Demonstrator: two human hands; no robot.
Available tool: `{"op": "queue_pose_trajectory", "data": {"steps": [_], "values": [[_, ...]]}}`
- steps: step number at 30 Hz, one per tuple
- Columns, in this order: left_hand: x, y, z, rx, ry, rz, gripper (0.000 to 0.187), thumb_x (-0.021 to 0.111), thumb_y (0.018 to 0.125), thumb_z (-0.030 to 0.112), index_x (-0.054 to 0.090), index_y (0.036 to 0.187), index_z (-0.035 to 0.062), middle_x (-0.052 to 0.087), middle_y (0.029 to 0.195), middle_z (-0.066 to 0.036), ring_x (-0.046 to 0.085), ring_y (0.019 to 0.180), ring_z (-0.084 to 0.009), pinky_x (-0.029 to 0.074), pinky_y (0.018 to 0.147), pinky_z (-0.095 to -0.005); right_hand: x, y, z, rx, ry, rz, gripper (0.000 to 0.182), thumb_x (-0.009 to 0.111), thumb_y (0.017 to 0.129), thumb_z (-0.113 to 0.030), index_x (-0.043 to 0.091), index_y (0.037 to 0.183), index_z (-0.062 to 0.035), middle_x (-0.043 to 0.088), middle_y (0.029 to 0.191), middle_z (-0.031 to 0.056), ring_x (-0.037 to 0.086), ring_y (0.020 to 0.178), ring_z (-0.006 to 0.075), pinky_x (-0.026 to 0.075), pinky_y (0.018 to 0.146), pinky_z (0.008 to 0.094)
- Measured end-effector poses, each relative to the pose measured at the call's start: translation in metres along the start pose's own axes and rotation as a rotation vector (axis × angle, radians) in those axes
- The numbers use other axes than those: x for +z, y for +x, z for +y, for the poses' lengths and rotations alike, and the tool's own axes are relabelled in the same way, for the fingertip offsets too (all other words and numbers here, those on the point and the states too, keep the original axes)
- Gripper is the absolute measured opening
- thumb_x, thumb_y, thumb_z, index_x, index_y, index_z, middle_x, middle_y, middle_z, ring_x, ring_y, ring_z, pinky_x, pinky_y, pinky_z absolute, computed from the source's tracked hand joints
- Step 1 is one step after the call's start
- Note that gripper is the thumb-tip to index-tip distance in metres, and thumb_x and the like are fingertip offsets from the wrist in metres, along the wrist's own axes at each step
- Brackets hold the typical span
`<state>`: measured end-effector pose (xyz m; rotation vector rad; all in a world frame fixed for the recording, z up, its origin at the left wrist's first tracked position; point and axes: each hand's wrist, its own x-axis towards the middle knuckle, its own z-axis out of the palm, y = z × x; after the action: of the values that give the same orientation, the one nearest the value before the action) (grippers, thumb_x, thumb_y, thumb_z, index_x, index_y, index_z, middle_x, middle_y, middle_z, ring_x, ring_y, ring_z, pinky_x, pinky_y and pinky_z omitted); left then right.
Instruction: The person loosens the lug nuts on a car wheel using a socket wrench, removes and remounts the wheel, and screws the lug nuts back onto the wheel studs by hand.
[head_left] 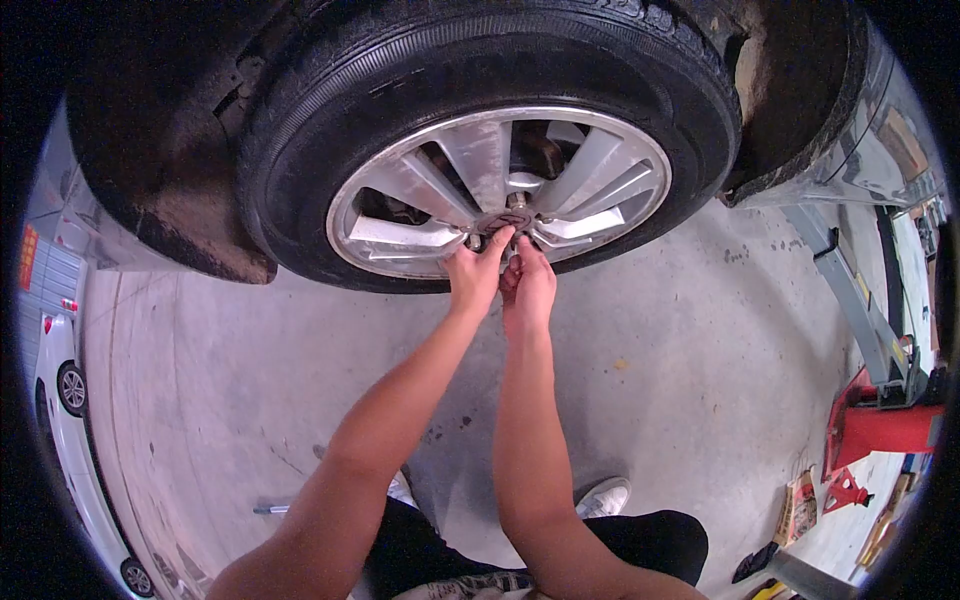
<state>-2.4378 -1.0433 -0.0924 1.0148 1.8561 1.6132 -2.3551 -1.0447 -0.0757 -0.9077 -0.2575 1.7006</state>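
A car wheel with a silver alloy rim (475,165) and black tyre (300,130) fills the upper middle of the view. Both of my hands are at its hub. My left hand (478,270) touches the lower left of the round centre cap (508,219), its thumb against the cap and its other fingers by the rim. Just to the right, my right hand (530,278) has its fingers bent together at the cap's lower edge, by the lug nuts. Anything small between those fingers is hidden.
Dark wheel-arch edges (180,235) flank the tyre. On the right stand a grey lift arm (855,290), a red piece of equipment (885,428) and a cardboard box (797,508). A white car (75,450) is at the far left. My shoe (604,497) is on the concrete floor (680,380).
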Motion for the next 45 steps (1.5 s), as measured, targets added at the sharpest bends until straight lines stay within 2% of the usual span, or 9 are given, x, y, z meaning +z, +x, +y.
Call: {"op": "queue_pose_trajectory", "data": {"steps": [5, 8, 10, 17, 19, 23, 28, 33, 45], "values": [[-0.002, -0.001, 0.013, 0.048, -0.010, 0.018, 0.053, 0.084, 0.082, 0.041, 0.073, 0.106, -0.0045, 0.075, 0.104, -0.019, 0.070, 0.098, -0.0332, 0.051, 0.092, -0.0455, 0.003, -0.003, 0.002, -0.020, -0.063, 0.103, 0.018, 0.061, 0.103, -0.025, 0.062, 0.093, -0.0096, 0.048, 0.066, -0.0058, 0.041, 0.053, 0.0055, 0.031, 0.047, 0.0234], [-0.004, -0.005, 0.022, -0.178, 0.030, -0.028, 0.054, 0.084, 0.082, 0.042, 0.073, 0.105, -0.0049, 0.075, 0.104, -0.020, 0.071, 0.097, -0.0329, 0.052, 0.090, -0.0448, 0.002, -0.002, 0.002, -0.022, -0.060, 0.072, 0.021, 0.058, 0.104, -0.026, 0.065, 0.096, -0.0088, 0.048, 0.065, -0.0061, 0.041, 0.053, 0.0052, 0.031, 0.047, 0.0233], [-0.001, -0.001, 0.004, 0.057, 0.109, 0.062, 0.060, 0.081, 0.082, 0.052, 0.073, 0.104, -0.0041, 0.077, 0.094, -0.015, 0.073, 0.085, -0.0256, 0.056, 0.080, -0.0401, 0.001, 0.000, 0.004, 0.038, -0.078, 0.090, 0.021, 0.058, 0.104, -0.028, 0.065, 0.096, -0.0099, 0.049, 0.065, -0.0066, 0.043, 0.054, 0.0048, 0.032, 0.048, 0.0220], [0.009, -0.005, -0.007, 0.091, 0.064, 0.127, 0.058, 0.085, 0.079, 0.050, 0.074, 0.102, -0.0013, 0.077, 0.097, -0.015, 0.071, 0.093, -0.0304, 0.054, 0.086, -0.0445, 0.002, 0.004, 0.019, -0.154, -0.118, 0.031, 0.020, 0.064, 0.103, -0.027, 0.064, 0.099, -0.0068, 0.064, 0.083, -0.0013, 0.056, 0.070, 0.0073, 0.045, 0.060, 0.0243], [0.013, -0.019, 0.022, 0.190, 0.408, 0.478, 0.062, 0.088, 0.076, 0.050, 0.071, 0.108, -0.0007, 0.073, 0.109, -0.017, 0.066, 0.105, -0.0338, 0.049, 0.096, -0.0478, -0.001, 0.004, 0.017, -0.108, -0.081, -0.022, 0.021, 0.066, 0.102, -0.026, 0.064, 0.099, -0.0057, 0.067, 0.091, 0.0006, 0.059, 0.078, 0.0086, 0.048, 0.068, 0.0252], [0.021, -0.025, 0.028, -0.394, 0.419, 0.452, 0.097, 0.090, 0.073, 0.049, 0.044, 0.138, -0.0063, 0.052, 0.139, -0.027, 0.058, 0.116, -0.0376, 0.044, 0.105, -0.0468, -0.007, 0.012, 0.010, 0.000, -0.067, -0.041, 0.021, 0.067, 0.102, -0.025, 0.062, 0.103, -0.0042, 0.065, 0.092, 0.0014, 0.058, 0.080, 0.0104, 0.048, 0.070, 0.0272], [0.025, -0.034, 0.037, -0.300, -0.352, 0.280, 0.124, 0.090, 0.072, 0.053, 0.021, 0.146, -0.0185, 0.036, 0.150, -0.034, 0.042, 0.140, -0.0355, 0.035, 0.116, -0.0423, -0.006, 0.006, -0.009, 0.088, -0.065, -0.070, 0.023, 0.071, 0.098, -0.019, 0.065, 0.108, 0.0000, 0.069, 0.102, 0.0067, 0.063, 0.087, 0.0149, 0.051, 0.078, 0.0298], [0.042, -0.030, 0.009, -0.285, -0.268, 0.434, 0.121, 0.091, 0.074, 0.045, 0.019, 0.149, -0.0162, 0.039, 0.148, -0.033, 0.045, 0.136, -0.0369, 0.035, 0.116, -0.0418, -0.012, 0.009, -0.016, 0.079, -0.115, -0.084, 0.024, 0.071, 0.097, -0.017, 0.065, 0.113, 0.0005, 0.070, 0.105, 0.0065, 0.065, 0.092, 0.0170, 0.053, 0.082, 0.0313], [0.019, -0.029, 0.025, -0.319, -0.354, 0.252, 0.119, 0.093, 0.070, 0.048, 0.025, 0.143, -0.0165, 0.052, 0.138, -0.031, 0.056, 0.124, -0.0340, 0.044, 0.107, -0.0390, -0.011, 0.005, 0.004, 0.052, -0.036, -0.026, 0.023, 0.062, 0.103, -0.024, 0.067, 0.110, -0.0022, 0.068, 0.097, 0.0032, 0.062, 0.082, 0.0128, 0.051, 0.069, 0.0293]]}}
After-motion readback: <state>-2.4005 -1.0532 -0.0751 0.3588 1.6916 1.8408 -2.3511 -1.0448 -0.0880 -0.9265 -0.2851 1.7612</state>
